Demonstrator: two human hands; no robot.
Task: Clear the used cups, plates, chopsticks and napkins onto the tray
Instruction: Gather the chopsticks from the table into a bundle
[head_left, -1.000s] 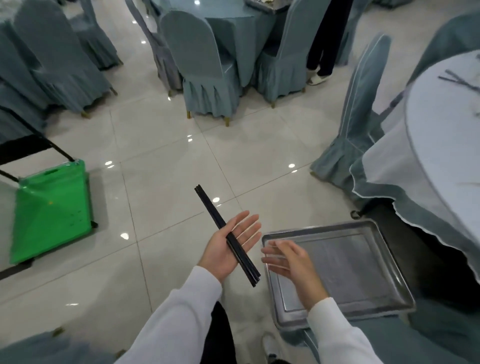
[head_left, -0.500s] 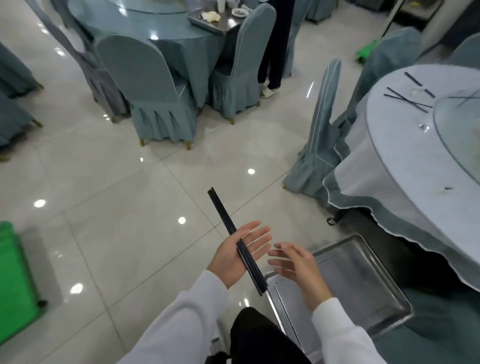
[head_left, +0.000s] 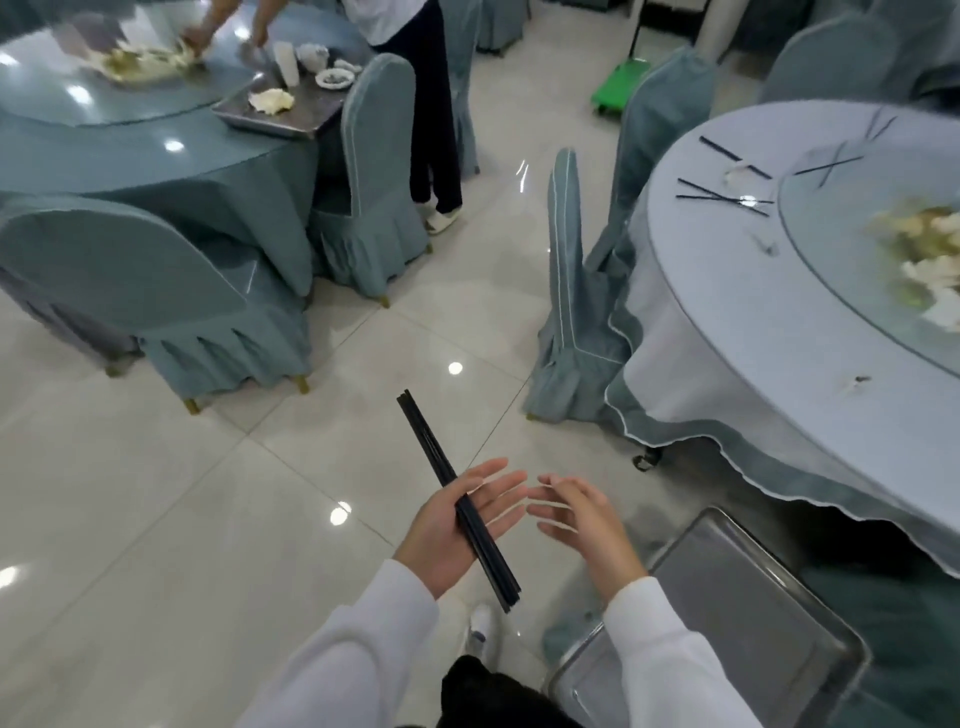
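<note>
We've got the chopsticks (head_left: 460, 506) loose across our flat, unclenched left hand (head_left: 452, 527), right hand (head_left: 582, 525) empty and spread just beside, tray (head_left: 748, 603) below-right of it — any tilt likely rolls them onto the floor.

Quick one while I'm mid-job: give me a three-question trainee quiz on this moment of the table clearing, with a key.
1. True or false: the black chopsticks lie across the open palm of the left hand.
2. What does the right hand hold? A) a cup B) a napkin C) nothing
3. Fill in: the metal tray near the person's right arm has ____ loaded on it.

Key
1. True.
2. C: its fingers are spread beside the left hand, gripping nothing.
3. Nothing visible; more chopsticks remain on the round table to the right.
</note>
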